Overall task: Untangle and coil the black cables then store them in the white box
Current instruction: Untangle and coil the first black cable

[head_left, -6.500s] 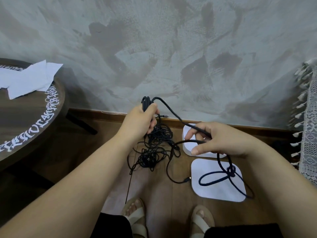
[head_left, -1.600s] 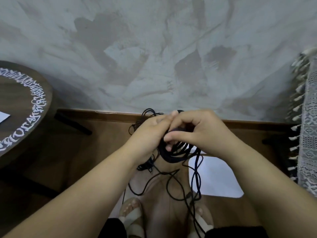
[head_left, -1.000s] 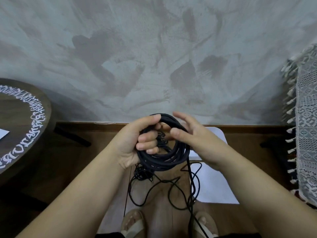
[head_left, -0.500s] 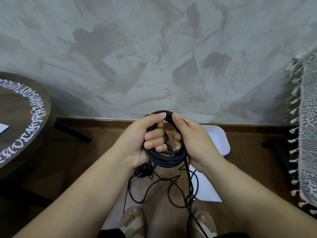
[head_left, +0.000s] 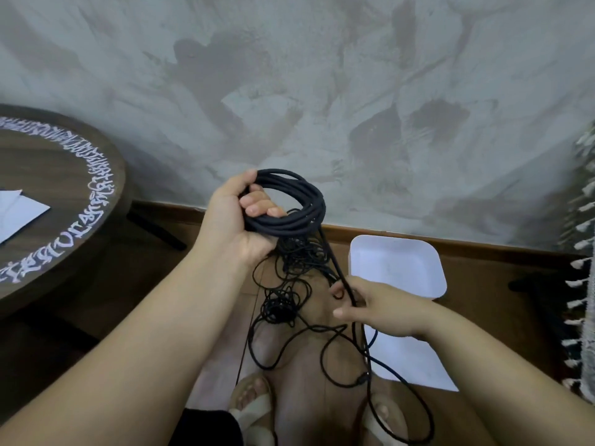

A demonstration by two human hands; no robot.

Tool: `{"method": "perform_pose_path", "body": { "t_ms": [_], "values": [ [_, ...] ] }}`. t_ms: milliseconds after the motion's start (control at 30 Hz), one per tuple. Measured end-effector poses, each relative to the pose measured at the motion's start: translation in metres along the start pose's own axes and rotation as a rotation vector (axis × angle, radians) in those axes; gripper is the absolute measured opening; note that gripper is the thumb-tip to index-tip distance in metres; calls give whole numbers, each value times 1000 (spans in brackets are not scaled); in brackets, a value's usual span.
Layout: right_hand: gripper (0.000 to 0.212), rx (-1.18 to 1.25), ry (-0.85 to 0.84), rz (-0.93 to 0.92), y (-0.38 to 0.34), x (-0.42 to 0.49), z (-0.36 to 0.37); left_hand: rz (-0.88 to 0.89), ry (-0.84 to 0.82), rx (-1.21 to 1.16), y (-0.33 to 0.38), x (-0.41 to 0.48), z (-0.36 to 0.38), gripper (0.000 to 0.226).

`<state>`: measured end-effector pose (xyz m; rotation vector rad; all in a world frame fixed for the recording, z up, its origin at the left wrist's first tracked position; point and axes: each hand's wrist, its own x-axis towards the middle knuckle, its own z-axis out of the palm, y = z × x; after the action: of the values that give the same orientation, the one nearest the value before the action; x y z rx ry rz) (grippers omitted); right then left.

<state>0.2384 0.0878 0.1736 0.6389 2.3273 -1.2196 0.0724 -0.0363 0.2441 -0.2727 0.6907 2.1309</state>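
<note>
My left hand [head_left: 231, 220] grips a round coil of thick black cable [head_left: 296, 204], held up in front of the wall. A strand of that cable runs down from the coil to my right hand [head_left: 380, 307], which pinches it lower and to the right. Below the coil hangs a tangle of thin black cables [head_left: 286, 284], with loose loops trailing on the floor by my feet. The white box [head_left: 399, 265] sits open on the floor against the wall, just beyond my right hand. Its flat white lid [head_left: 415, 362] lies in front of it, partly hidden by my right arm.
A round dark wooden table [head_left: 54, 204] with white lettering and a white paper [head_left: 16, 210] stands at the left. A fringed lace cloth [head_left: 582, 252] hangs at the right edge. My sandalled feet [head_left: 254, 407] are on the wooden floor below the cables.
My right hand has left the coil and dropped down to the right along the trailing cable. My left hand has raised the coil and still grips it.
</note>
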Motion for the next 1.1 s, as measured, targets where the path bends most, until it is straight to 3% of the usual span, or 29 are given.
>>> {"method": "perform_pose_path", "body": {
  "t_ms": [167, 267, 367, 467, 600, 667, 733, 900, 1000, 1100],
  "values": [
    [11, -146, 38, 78, 10, 10, -2, 104, 169, 6, 3, 9, -12, 36],
    [19, -358, 34, 16, -7, 4, -4, 228, 228, 203, -6, 9, -15, 29],
    [30, -524, 74, -127, -35, -11, 1, 477, 222, 623, -22, 2, -11, 26],
    [34, -622, 251, -287, -56, -23, -1, 638, 140, 1150, -43, -9, -7, 30],
    [17, -446, 510, -384, -57, -31, -15, 695, 60, 1507, -59, -13, -11, 34],
    [35, -305, 621, -361, -52, -33, -19, 729, 35, 1576, -59, -13, -11, 32],
    [49, -240, 683, -338, -48, -35, -20, 704, -23, 1678, -60, -14, -8, 31],
    [52, -172, 684, -292, -46, -32, -19, 489, -133, 1814, -56, -12, -1, 31],
    [40, -57, 564, -259, -43, -37, -29, 435, -141, 1724, -49, -12, -1, 27],
    [28, -91, 448, -62, -24, -45, -46, 347, -78, 1541, -38, -12, -6, 27]
  ]
}}
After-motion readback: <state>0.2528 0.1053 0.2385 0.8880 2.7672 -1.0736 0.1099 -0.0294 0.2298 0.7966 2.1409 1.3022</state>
